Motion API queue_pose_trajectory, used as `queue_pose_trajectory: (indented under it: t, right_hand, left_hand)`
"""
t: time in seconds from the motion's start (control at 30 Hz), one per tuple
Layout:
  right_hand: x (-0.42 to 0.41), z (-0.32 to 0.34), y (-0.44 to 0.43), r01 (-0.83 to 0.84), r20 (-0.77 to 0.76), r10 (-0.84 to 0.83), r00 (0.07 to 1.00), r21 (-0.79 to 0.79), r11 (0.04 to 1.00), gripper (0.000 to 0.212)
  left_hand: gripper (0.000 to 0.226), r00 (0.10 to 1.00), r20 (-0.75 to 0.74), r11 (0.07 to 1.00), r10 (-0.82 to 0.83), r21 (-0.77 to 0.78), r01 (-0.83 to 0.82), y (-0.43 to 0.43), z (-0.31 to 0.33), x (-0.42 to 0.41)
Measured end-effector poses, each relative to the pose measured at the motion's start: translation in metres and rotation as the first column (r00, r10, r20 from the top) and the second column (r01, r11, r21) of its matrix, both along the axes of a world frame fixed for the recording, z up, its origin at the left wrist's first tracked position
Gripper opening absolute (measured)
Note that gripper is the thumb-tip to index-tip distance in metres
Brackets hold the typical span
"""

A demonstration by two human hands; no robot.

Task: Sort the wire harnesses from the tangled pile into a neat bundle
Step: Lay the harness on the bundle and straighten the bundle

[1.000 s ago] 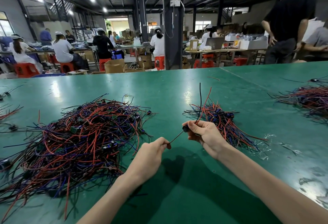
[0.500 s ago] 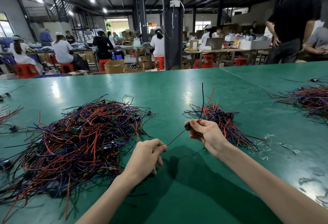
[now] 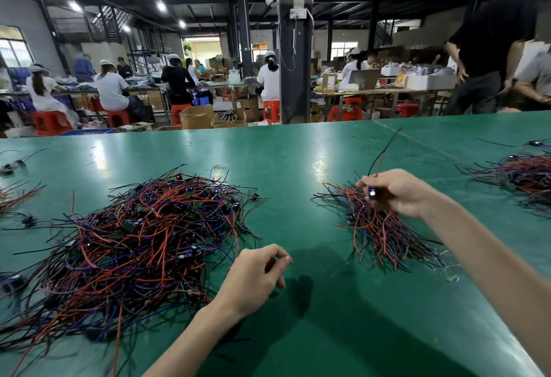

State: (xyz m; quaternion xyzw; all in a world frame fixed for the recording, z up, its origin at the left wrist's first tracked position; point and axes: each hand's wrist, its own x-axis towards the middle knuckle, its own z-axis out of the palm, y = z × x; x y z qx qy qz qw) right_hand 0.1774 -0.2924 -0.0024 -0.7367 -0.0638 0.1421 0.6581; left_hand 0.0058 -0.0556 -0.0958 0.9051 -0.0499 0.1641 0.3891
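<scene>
A big tangled pile (image 3: 128, 245) of red, blue and black wire harnesses covers the left of the green table (image 3: 298, 162). Right of centre lies a smaller, more aligned bundle (image 3: 378, 230) of the same harnesses. My right hand (image 3: 396, 191) hovers over the bundle's far end and pinches one wire harness (image 3: 372, 193) by its small blue connector; its black and red wires stick up and away. My left hand (image 3: 253, 278) rests near the pile's right edge with loosely curled fingers and holds nothing.
Another wire heap (image 3: 518, 176) lies at the table's right edge, and stray harnesses (image 3: 15, 194) sit at the far left. Beyond the table stand a dark pillar (image 3: 293, 48), workers on red stools, and a person in black (image 3: 489, 48) at the right.
My left hand has let go of the wire's end and dropped toward the pile. My right hand has carried the harness right and away, over the sorted bundle.
</scene>
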Motion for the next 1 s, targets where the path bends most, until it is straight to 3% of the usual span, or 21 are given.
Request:
queue_pose_trajectory:
  t: [0.1,0.23,0.37,0.53,0.6,0.73,0.93,1.0]
  right_hand:
    - [0.026,0.004,-0.009,0.027,0.069,-0.002,0.998,-0.37,0.929,0.015]
    - [0.048,-0.012,-0.004,0.184,0.219,-0.046,0.975,-0.662,0.727,0.016]
    - [0.055,-0.027,0.004,0.332,0.401,-0.039,0.915,-0.698,0.634,0.022]
    - [0.047,-0.04,0.012,0.548,0.621,-0.077,0.78,-0.618,0.563,0.035]
    - [0.04,-0.049,0.017,0.577,0.672,0.014,0.74,-0.645,0.501,0.042]
    - [0.031,-0.077,0.023,0.374,0.452,0.266,0.851,-0.879,0.296,0.059]
    - [0.028,-0.081,0.023,0.317,0.398,0.24,0.885,-0.894,0.316,0.066]
    - [0.019,-0.081,0.028,0.38,0.467,0.249,0.849,-0.865,0.327,0.066]
  left_hand:
    - [0.012,1.0,0.013,1.0,-0.001,0.013,0.001,-0.001,-0.001,0.0]
    - [0.012,0.999,0.034,1.0,0.004,-0.031,-0.003,-0.002,0.0,-0.001]
    - [0.012,0.999,0.048,0.999,0.011,-0.037,-0.01,-0.001,0.0,-0.001]
    - [0.013,0.999,0.042,0.999,0.013,-0.044,-0.011,0.001,-0.003,0.0]
    - [0.012,0.999,0.038,0.999,0.015,-0.036,-0.014,0.0,-0.004,0.001]
    - [0.012,1.0,0.017,1.0,0.004,-0.005,-0.004,-0.002,-0.006,0.001]
    - [0.012,0.998,0.063,1.0,0.008,0.008,-0.008,-0.001,-0.001,-0.002]
    - [0.012,0.994,0.111,1.0,0.017,0.015,-0.019,-0.002,0.004,-0.004]
